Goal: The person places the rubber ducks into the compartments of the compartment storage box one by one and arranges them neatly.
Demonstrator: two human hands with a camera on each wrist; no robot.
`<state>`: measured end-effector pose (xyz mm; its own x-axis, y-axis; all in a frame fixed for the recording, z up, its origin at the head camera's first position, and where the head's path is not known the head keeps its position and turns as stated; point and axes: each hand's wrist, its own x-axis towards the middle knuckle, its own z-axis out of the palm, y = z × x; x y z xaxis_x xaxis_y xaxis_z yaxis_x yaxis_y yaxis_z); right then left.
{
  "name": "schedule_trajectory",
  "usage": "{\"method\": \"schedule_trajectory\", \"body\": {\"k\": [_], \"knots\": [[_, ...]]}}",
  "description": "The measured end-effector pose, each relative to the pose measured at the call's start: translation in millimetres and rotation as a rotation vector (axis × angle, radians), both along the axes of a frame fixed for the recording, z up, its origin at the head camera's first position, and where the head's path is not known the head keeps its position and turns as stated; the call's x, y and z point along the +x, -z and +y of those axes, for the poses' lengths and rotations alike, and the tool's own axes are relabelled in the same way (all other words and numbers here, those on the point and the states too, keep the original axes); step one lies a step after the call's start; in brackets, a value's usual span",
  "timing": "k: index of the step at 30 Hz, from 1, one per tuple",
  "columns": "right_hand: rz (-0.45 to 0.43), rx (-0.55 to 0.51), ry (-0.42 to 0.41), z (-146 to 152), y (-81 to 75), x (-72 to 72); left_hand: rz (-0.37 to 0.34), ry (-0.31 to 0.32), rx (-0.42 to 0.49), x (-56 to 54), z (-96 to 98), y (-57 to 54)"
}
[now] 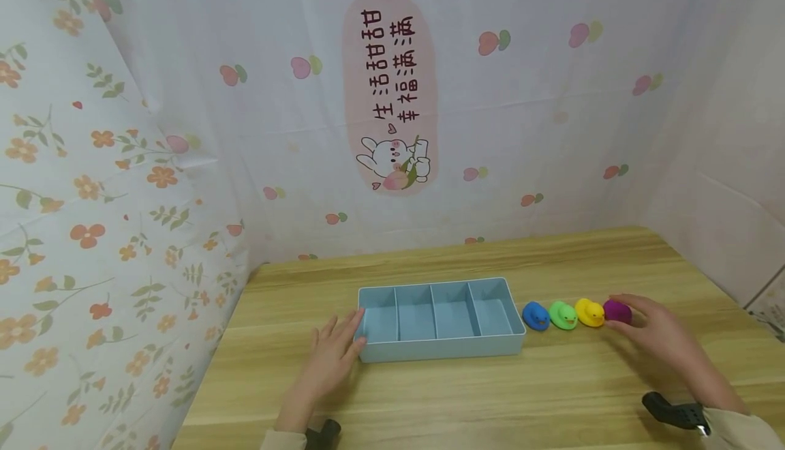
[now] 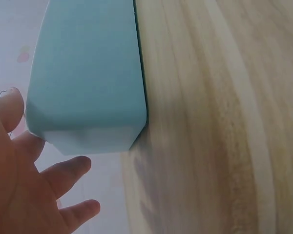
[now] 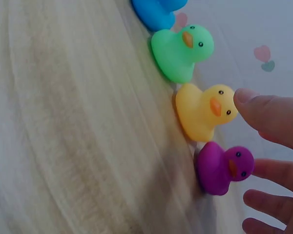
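A light blue tray (image 1: 441,349) with several compartments in a row stands on the table. My left hand (image 1: 333,353) is at its left end, fingers spread, the fingertips right at the rim. To the right of the tray, rubber ducks sit in a line: blue (image 1: 536,316), green (image 1: 563,315), yellow (image 1: 590,313) and purple (image 3: 219,168). Around the purple duck, at the right end of the line, hovers my right hand (image 1: 659,331), thumb and fingers apart. In the right wrist view its thumb overlaps the edge of the yellow duck's head, and a fingertip is right at the purple duck's head.
The wooden table (image 1: 466,402) runs up to a printed cloth (image 1: 276,129) hung behind it. A flowered cloth (image 1: 92,266) hangs along the left side, and a pale surface (image 1: 736,163) borders the right.
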<state>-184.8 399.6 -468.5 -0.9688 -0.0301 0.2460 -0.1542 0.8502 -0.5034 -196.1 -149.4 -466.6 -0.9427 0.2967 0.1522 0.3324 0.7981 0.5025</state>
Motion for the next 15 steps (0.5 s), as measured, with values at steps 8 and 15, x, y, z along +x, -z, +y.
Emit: {"method": "schedule_trajectory", "body": {"k": [8,15], "knots": [[-0.048,-0.006,0.036,6.3,3.9,1.5,0.027,0.053,0.05,0.5,-0.5,1.8],[-0.114,-0.027,0.059,11.8,5.0,1.6,0.014,0.052,0.067,0.7,0.2,3.3]]}}
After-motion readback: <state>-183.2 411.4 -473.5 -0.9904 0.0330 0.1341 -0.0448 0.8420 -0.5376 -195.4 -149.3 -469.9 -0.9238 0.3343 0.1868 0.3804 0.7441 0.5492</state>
